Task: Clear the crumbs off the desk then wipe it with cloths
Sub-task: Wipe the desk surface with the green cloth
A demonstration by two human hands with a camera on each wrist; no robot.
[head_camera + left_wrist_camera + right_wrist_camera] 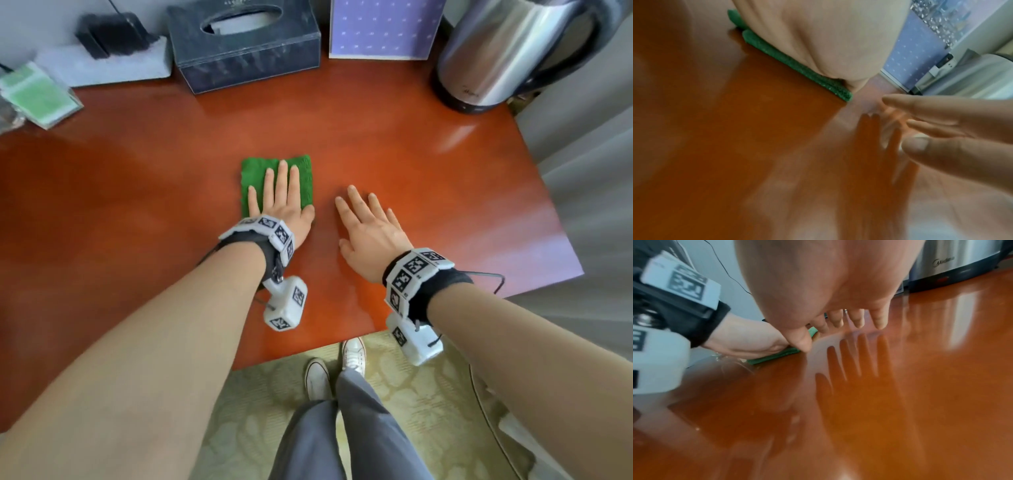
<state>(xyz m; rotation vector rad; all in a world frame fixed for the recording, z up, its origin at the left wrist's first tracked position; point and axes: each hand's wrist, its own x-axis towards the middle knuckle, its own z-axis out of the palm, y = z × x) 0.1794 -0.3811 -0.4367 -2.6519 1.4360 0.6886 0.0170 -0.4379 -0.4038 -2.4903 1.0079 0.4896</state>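
My left hand lies flat on the folded green cloth, fingers straight and a little spread, palm pressing it onto the red-brown desk; nothing is pinched or curled round. The cloth sits about mid-desk, slightly left of centre, and its near edge shows as a thick green roll under the heel of that hand in the left wrist view. My right hand is just to the right of the cloth, apart from it, fingers straight and fanned, holding nothing; in the right wrist view its fingertips hover just over their own reflection in the glossy top, and I cannot tell whether they touch the wood. I can make out no crumbs on the surface. Along the far edge stand a dark tissue box, a purple patterned box and, at the far right corner, a steel kettle.
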